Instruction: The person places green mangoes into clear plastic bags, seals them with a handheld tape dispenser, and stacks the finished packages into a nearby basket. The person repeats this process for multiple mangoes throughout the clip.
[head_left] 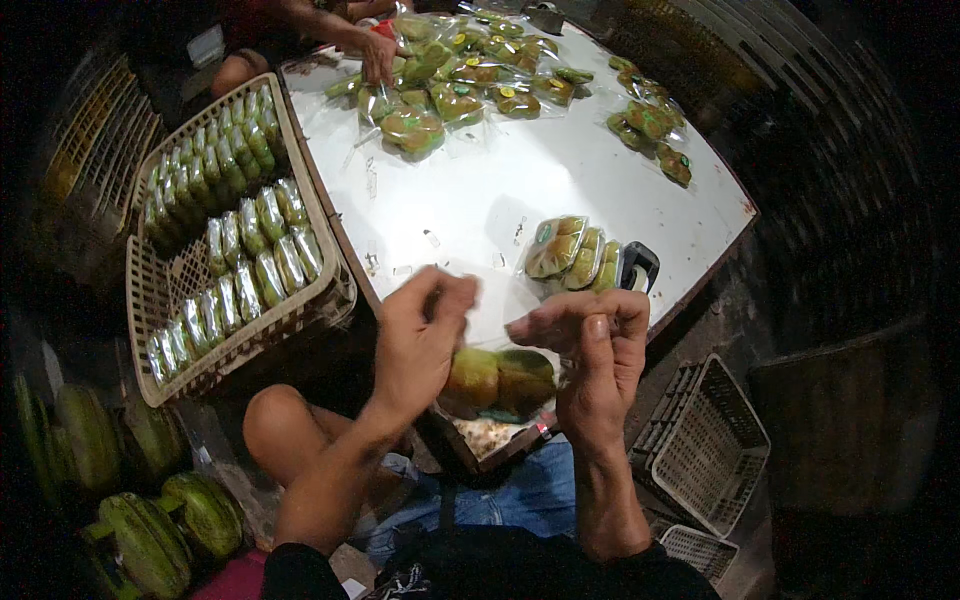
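Between my hands is a clear plastic bag (500,300) with green-brown fruits (497,384) in its lower part, at the table's near corner. My left hand (425,335), slightly smeared, has its fingers curled together on the left side of the bag's upper part. Opposite it, my right hand (603,350) pinches with the thumb against the fingers at the bag's right side. The exact grip on the thin film is hard to see. Just beyond my right hand, packed fruits (575,255) in clear wrap stand in a row beside a black tape dispenser (638,268).
A white table (450,190) bears many bagged fruits (460,80) at its far side, where a co-worker's hand (378,58) touches one. More packs (650,122) lie far right. Left stands a crate (335,255) of wrapped fruit; large green fruits (145,540) lie lower left, an openwork crate (712,450) lower right.
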